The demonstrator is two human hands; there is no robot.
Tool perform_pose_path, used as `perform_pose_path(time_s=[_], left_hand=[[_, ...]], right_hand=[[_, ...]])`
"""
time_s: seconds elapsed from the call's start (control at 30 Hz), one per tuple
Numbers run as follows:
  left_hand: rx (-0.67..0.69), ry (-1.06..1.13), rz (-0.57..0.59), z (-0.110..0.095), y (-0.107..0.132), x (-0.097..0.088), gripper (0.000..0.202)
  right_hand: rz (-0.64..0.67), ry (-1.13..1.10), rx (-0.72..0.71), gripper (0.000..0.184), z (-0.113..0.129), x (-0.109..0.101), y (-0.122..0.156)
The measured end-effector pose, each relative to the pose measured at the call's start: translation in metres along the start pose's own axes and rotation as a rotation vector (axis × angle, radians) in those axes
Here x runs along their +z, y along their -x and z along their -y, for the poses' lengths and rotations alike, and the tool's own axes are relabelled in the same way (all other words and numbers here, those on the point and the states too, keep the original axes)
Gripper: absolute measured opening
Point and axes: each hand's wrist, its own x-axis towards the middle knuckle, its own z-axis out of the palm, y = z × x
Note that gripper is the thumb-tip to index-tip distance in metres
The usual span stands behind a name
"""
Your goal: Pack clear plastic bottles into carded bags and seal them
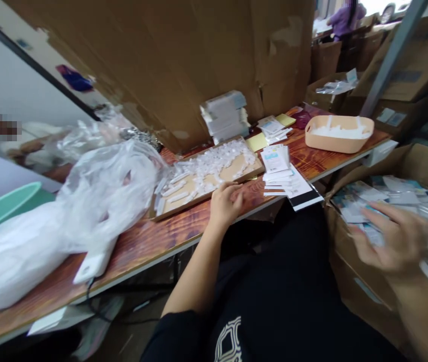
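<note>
My left hand rests on the table's front edge beside the shallow cardboard tray, its fingers curled in and nothing visible in them. Many small white plastic pieces lie spread in that tray. To its right is a fanned stack of printed cards, with a clear packet bearing a black strip overhanging the edge. My right hand, blurred by motion, hovers over the open carton with fingers apart and no object visible in it. Flat clear packets with cards fill the carton.
A peach basket with white contents stands at the table's right end. Behind the tray are stacked white cards and a tall cardboard box. Large plastic bags and a white device occupy the left. A person is far back.
</note>
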Motion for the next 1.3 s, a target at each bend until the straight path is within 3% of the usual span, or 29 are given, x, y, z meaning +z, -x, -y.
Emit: perform_pose_path(time_s=[0.03,0.1,0.23,0.33,0.47,0.57,0.63,0.7,0.77,0.8,0.9,1.0,1.13,1.3], left_hand=[[-0.045,-0.036,0.038,0.012,-0.005,-0.004,0.018],[-0.09,-0.093,0.109,0.034,-0.017,-0.011,0.019],[-0.046,-0.102,0.235,0.065,-0.044,-0.019,0.015],[0.039,-0.084,0.333,0.079,-0.057,-0.021,0.011],[0.128,-0.077,0.385,0.09,-0.062,-0.017,0.011],[0.127,-0.069,0.356,0.094,-0.059,-0.011,0.009],[0.104,-0.07,0.316,0.095,-0.056,-0.009,0.01],[0.078,-0.08,0.249,0.094,-0.055,-0.009,0.013],[0.066,-0.092,0.167,0.092,-0.056,-0.011,0.015],[0.065,-0.096,0.133,0.092,-0.057,-0.013,0.016],[0.06,-0.096,0.077,0.09,-0.061,-0.017,0.017],[0.053,-0.084,0.073,0.089,-0.062,-0.019,0.016],[0.064,-0.087,0.098,0.089,-0.061,-0.019,0.017],[0.069,-0.091,0.117,0.09,-0.059,-0.017,0.018]], right_hand=[[0.04,0.008,-0.082,0.073,0.013,0.021,-0.021],[0.163,0.003,-0.104,0.056,0.028,0.062,-0.058],[0.56,0.038,0.058,0.057,0.013,0.129,-0.098],[0.781,0.102,0.217,0.066,-0.002,0.158,-0.114],[0.85,0.144,0.405,0.07,-0.001,0.182,-0.133],[0.795,0.168,0.461,0.07,0.007,0.194,-0.145],[0.591,0.167,0.43,0.07,0.018,0.197,-0.149],[0.306,0.099,0.329,0.061,0.04,0.196,-0.15],[0.187,-0.068,0.12,0.047,0.074,0.194,-0.148],[0.221,-0.172,-0.01,0.043,0.094,0.193,-0.147],[0.499,-0.402,-0.327,0.039,0.159,0.2,-0.145],[0.743,-0.383,-0.346,0.052,0.203,0.215,-0.15],[0.851,-0.354,-0.298,0.057,0.222,0.223,-0.149],[0.772,-0.415,-0.451,0.058,0.216,0.196,-0.119]])
